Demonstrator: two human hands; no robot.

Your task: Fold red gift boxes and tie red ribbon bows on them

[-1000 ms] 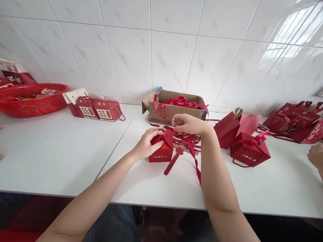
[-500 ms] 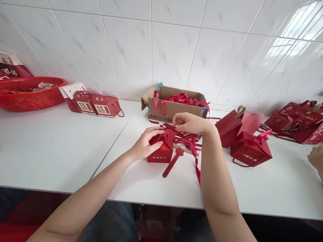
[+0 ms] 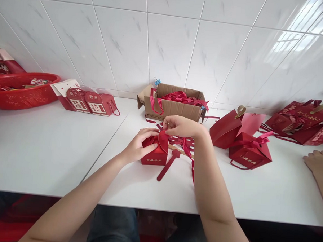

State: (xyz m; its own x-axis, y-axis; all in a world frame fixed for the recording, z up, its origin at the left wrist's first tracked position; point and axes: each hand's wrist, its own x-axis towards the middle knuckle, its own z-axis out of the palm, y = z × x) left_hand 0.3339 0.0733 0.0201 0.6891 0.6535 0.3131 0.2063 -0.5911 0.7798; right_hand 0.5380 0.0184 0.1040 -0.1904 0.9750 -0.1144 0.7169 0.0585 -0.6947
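A small red gift box (image 3: 154, 157) with gold characters stands upright on the table in front of me. My left hand (image 3: 138, 145) is wrapped round its left side and top, thumb on the near face. Above the box's rounded top flap (image 3: 164, 138), my right hand (image 3: 179, 126) is closed in a pinch on a red ribbon, whose held end is mostly hidden by the fingers. The ribbon's loose length (image 3: 187, 148) trails down beside my right forearm. A flat red strip with a flower-shaped end (image 3: 169, 165) lies right of the box. More strips are partly hidden behind my right hand.
At the wall stands a cardboard box (image 3: 173, 110) of red ribbons. Finished-looking red boxes (image 3: 250, 154) and bags (image 3: 226, 128) are at right, near another person's hand (image 3: 317, 163). Left are double-happiness boxes (image 3: 97, 105) and a red basket (image 3: 24, 95).
My right hand has come down and left to the top flap of the gift box. My left hand stays on the box. The whole view has shifted slightly.
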